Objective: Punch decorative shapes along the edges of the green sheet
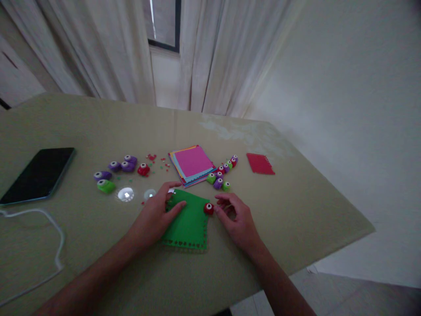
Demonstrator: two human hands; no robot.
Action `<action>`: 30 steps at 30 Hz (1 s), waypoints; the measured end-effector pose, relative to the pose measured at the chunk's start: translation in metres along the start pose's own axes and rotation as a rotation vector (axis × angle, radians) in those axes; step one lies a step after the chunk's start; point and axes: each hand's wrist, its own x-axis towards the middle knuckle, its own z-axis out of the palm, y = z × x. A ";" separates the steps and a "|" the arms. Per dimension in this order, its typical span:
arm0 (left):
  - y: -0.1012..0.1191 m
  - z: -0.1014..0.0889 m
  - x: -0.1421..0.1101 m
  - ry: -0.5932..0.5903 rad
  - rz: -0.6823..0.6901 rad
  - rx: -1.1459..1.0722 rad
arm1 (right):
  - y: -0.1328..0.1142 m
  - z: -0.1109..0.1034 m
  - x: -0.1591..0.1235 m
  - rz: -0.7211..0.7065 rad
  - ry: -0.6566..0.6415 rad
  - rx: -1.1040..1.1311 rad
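Note:
A green sheet of paper (190, 219) lies tilted in front of me, with small punched shapes along its right and bottom edges. My left hand (162, 215) holds it by the left side, thumb on top and index finger stretched past the far edge. A red craft punch (208, 208) with a white button sits at the sheet's right edge. Beside it is my right hand (235, 219), thumb and fingers bent but apart, the thumb tip at or very near the punch; whether they touch I cannot tell. Just beyond the sheet stands a group of small green, purple and red punches (218, 183).
Behind lies a stack of coloured paper (195, 162), with a red punched sheet (260, 163) to its right. Further left are larger purple punches (129, 164), another red punch (143, 170), a green punch (106, 186), clear domes (125, 194), paper bits, a tablet (39, 175) and a white cable (61, 241).

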 end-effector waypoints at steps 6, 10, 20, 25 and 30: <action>-0.001 0.000 0.000 0.002 0.034 0.009 | -0.009 -0.014 0.020 0.263 -0.232 0.061; 0.002 0.000 0.001 0.004 0.039 -0.001 | -0.016 -0.018 0.034 0.338 -0.349 0.043; 0.006 -0.001 0.000 0.006 0.049 -0.023 | -0.024 -0.018 0.049 0.366 -0.459 -0.017; 0.005 0.001 0.002 0.018 0.053 -0.018 | -0.023 -0.017 0.051 0.383 -0.488 -0.005; 0.004 0.003 0.004 0.030 0.056 -0.003 | -0.022 -0.017 0.052 0.371 -0.497 -0.006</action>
